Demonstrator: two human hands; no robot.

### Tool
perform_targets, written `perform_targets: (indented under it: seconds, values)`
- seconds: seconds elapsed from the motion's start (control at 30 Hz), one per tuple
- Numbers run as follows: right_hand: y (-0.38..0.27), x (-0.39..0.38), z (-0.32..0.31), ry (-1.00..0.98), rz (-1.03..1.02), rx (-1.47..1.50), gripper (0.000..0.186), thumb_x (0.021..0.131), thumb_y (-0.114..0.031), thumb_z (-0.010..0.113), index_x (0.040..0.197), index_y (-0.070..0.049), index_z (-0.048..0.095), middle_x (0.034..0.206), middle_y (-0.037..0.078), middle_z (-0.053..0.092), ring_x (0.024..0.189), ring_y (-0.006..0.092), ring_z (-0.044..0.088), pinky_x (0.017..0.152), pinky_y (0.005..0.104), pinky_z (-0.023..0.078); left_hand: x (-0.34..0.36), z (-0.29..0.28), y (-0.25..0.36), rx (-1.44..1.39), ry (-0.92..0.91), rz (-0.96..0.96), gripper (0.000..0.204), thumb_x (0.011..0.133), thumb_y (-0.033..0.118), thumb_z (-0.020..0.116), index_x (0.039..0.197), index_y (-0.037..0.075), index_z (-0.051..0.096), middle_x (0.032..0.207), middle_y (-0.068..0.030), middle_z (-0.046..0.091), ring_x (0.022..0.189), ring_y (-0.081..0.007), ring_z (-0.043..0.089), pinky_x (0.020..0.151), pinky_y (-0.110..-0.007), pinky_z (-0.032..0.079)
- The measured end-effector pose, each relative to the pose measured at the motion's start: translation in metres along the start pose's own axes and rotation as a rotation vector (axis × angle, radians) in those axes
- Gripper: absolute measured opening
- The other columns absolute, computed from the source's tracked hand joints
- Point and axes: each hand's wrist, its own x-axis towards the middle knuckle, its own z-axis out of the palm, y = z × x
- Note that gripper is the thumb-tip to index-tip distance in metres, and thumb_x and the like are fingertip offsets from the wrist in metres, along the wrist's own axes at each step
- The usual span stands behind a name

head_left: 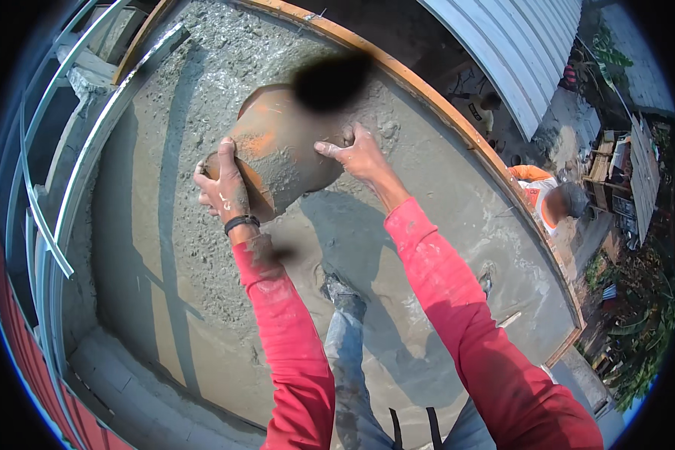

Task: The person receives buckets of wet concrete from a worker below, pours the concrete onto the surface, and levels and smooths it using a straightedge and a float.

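Over wet grey concrete (262, 292) I hold a tilted orange bucket (277, 150) thickly smeared with grey mortar. My left hand (223, 184) grips its near left end, the thumb on top and the fingers at the edge. At the bucket's right side, my right hand (358, 154) has its thumb and fingers closed on its edge. Its inside cannot be made out. Both hands are smudged with cement, and the red sleeves are splashed. Dark blurred spots cover a patch beyond the bucket and one by my left wrist.
My legs (346, 337) stand sunk in the concrete. A wooden form board (427, 112) edges the slab at the far and right sides; metal rails (41, 150) run along the left. Below on the right are a person in an orange-and-white top (536, 191) and a corrugated roof (510, 52).
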Motion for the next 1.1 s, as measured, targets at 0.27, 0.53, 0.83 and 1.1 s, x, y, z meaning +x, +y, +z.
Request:
perform_targets:
  seconds: [0.27,0.53,0.83,1.1]
  values:
    - [0.027,-0.066,-0.041,-0.115,0.025,0.005,0.077,0.07,-0.039,0.086,0.114,0.011,0.047,0.114,0.026,0.061,0.108,0.0322,0.059,0.092,0.0416,0.046,-0.075,-0.021,-0.029,-0.269,-0.012,0.107,0.089,0.077,0.061,0.069,0.135,-0.001,0.044,0.127,-0.0184,0.052,0.115,-0.0308,0.055,0.095,-0.043,0.047]
    - [0.029,-0.232,-0.103,-0.054,-0.102,-0.095,0.044,0.067,-0.024,0.084,0.101,-0.004,0.063,0.093,0.01,0.053,0.1,0.0296,0.051,0.083,0.0435,0.045,-0.186,-0.097,-0.144,-0.826,-0.485,-0.199,0.074,0.087,0.06,0.051,0.141,0.01,0.043,0.141,-0.0135,0.047,0.127,-0.0337,0.048,0.1,-0.055,0.043]
    - [-0.011,-0.396,-0.434,0.354,-0.257,-0.405,0.029,0.067,-0.004,0.074,0.094,-0.007,0.063,0.104,0.008,0.045,0.099,0.0283,0.052,0.072,0.0416,0.046,-0.397,0.019,-0.127,-0.646,-1.174,-0.45,0.078,0.089,0.07,0.044,0.147,0.019,0.037,0.148,-0.0134,0.04,0.134,-0.0369,0.04,0.11,-0.059,0.028]
    - [0.011,-0.484,-0.829,1.31,-0.08,-0.962,0.041,0.083,-0.034,0.074,0.1,0.002,0.064,0.098,0.011,0.061,0.089,0.0224,0.057,0.079,0.0356,0.045,-0.477,0.041,-0.148,0.317,-1.36,-0.012,0.08,0.092,0.072,0.036,0.153,0.022,0.03,0.157,-0.0134,0.03,0.142,-0.0355,0.033,0.11,-0.069,0.006]
